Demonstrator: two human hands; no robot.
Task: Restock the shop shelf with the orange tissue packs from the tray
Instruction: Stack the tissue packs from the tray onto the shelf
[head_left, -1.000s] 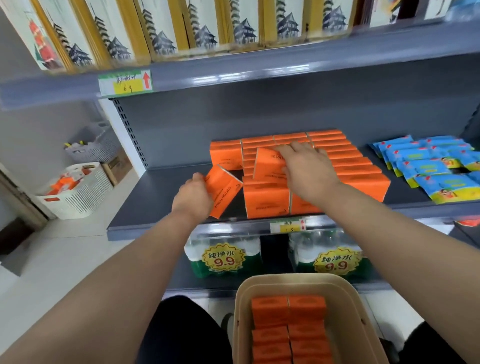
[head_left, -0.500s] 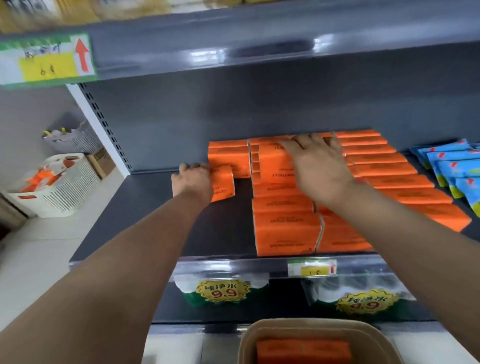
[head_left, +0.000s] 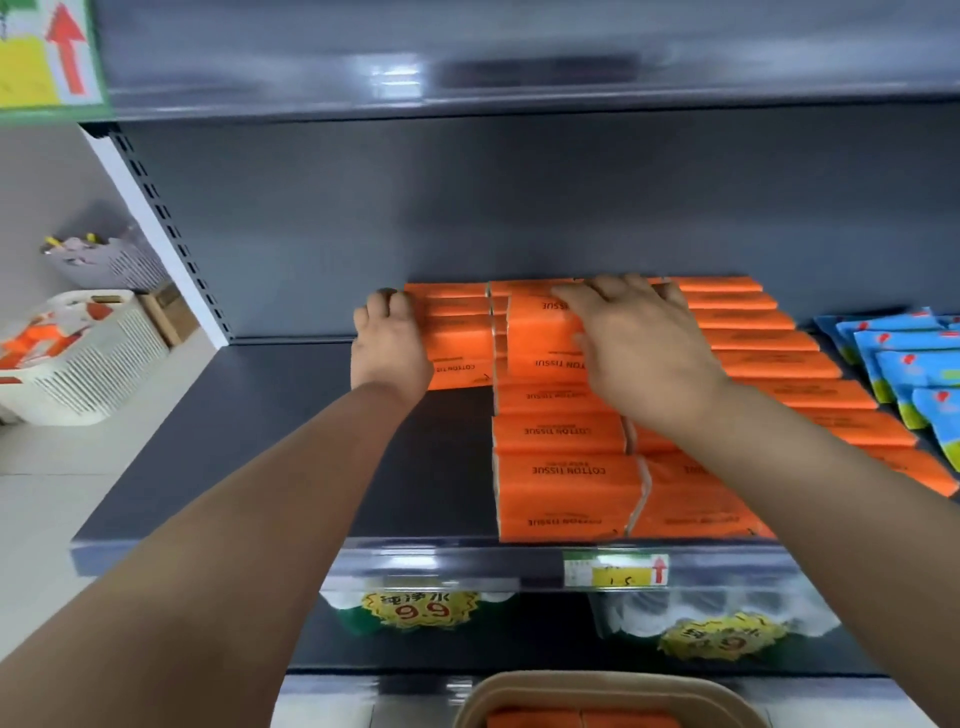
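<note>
Both arms are stretched deep onto the grey shelf (head_left: 249, 426). The orange tissue packs (head_left: 566, 467) lie in rows across its middle and right, running from the front lip to the back wall, printed "COTTON TISSUE". Over on the left, a shorter column sits far back against the wall.

The left hand (head_left: 392, 348) is at that short column, fingers curled over the left end and gripping the left-column pack (head_left: 460, 364), the nearest one there. It lies flat on the shelf, touching the pack behind it.

The right hand (head_left: 644, 348) is palm down with its fingers spread, pressing on top of the raised pack (head_left: 540, 332) in the middle column. That pack stands higher than its neighbours and sits far back. The thumb side is blurred, so I cannot tell how the thumb lies.

On the far right of the shelf, blue packets (head_left: 893, 358) overlap one another just beside the orange rows. A price tag (head_left: 615, 570) with a red arrow is clipped to the front lip. On the level below, wrapped bottled water (head_left: 415, 608) carries yellow 9.9 stickers.

At the bottom edge, nearest of all, is the beige tray (head_left: 498, 693), with more orange packs showing inside it. Away to the left, a white basket (head_left: 88, 364) sits on the floor.
</note>
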